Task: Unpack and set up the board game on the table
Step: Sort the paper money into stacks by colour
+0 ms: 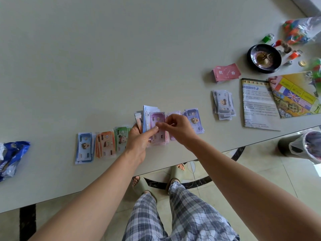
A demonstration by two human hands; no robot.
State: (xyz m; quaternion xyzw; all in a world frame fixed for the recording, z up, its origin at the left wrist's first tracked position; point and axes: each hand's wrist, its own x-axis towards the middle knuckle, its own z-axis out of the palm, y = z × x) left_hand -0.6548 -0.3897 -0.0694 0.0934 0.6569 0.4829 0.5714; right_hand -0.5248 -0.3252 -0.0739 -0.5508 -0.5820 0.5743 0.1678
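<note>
Head view: over the table [86, 66], the left hand [139, 141] grips a wad [146, 115] of notes, its long axis pointing away from the person. The right hand [178, 129] pinches the top pink note [157, 119]. An orange pile [106, 145] lies left of the grip and a purple pile [195, 120] lies right.

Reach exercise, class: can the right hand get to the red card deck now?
Probably yes: bare table lies between the right hand and red card deck, though it pinches a purple banknote.
</note>
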